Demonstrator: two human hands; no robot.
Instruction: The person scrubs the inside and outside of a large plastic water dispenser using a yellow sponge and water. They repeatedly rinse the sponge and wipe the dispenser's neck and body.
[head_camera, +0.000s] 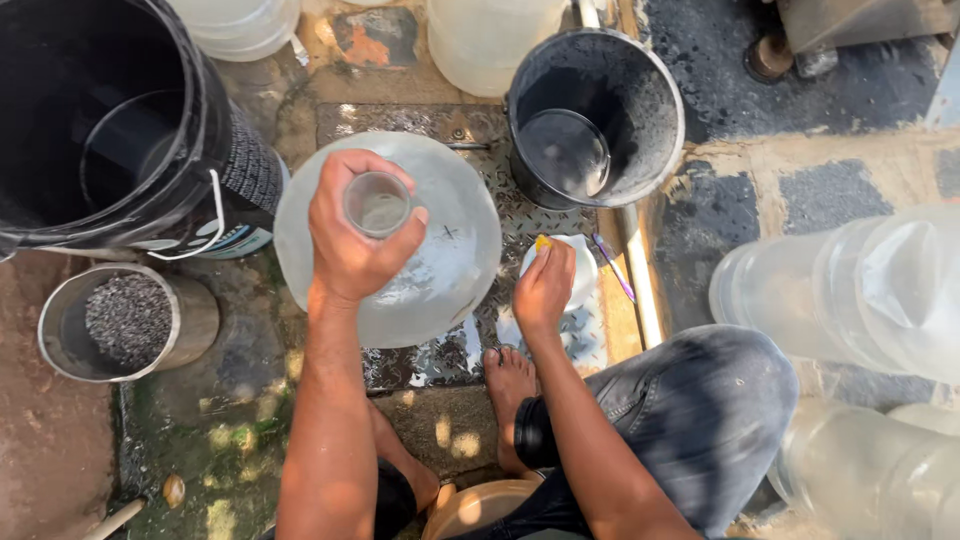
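My left hand (350, 235) grips the open neck of a large clear water jug (455, 250), which stands upright on a metal tread plate (400, 125). To the right of the jug, my right hand (542, 290) pinches a small yellow piece (543, 242) over a small white bowl (580, 270) on the ground. A thin purple stick (612, 268) lies beside the bowl. My bare foot (508, 385) rests just below the bowl.
A big black bucket (215, 150) stands at upper left, a smaller black bucket (665, 120) holding a clear container at upper right. A metal can of dark grains (195, 320) sits at left. Several clear jugs (850, 290) lie at right.
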